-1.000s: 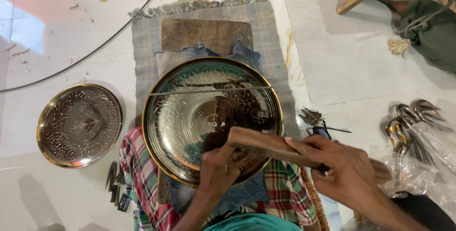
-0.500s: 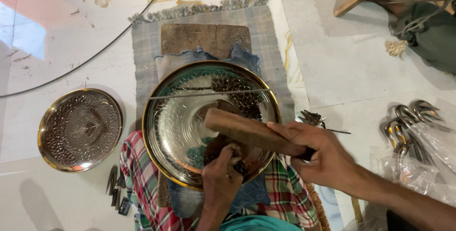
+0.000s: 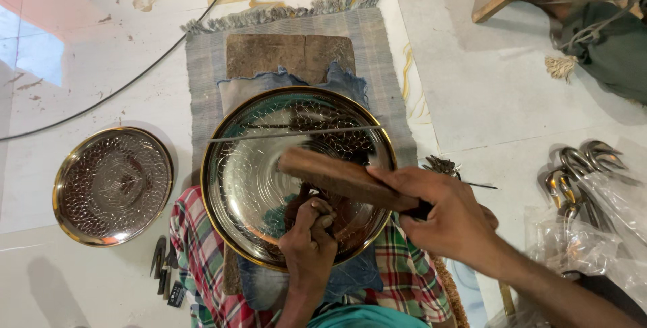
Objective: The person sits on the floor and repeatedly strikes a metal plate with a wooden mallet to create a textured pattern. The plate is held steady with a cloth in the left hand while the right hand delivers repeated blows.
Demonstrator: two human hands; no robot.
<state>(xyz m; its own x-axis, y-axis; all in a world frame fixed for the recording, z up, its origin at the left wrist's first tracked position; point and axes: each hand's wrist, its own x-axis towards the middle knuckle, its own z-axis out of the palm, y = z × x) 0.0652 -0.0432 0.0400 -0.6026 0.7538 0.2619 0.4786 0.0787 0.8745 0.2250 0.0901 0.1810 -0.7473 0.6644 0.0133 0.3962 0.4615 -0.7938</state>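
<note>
Right hand (image 3: 448, 223) grips a stiff, hefty-looking wooden mallet (image 3: 344, 180) by its end above the plate (image 3: 249, 173); left hand (image 3: 309, 244) pinches a small punch upright.

Two round engraved metal plates with golden rims are counted: a large one (image 3: 256, 166) at the centre and a smaller one (image 3: 112, 185) to the left. One brown wooden mallet (image 3: 340, 178) is seen, and two hands, left (image 3: 309, 247) and right (image 3: 448, 220). One grey fringed mat (image 3: 202, 92) is seen.
</note>
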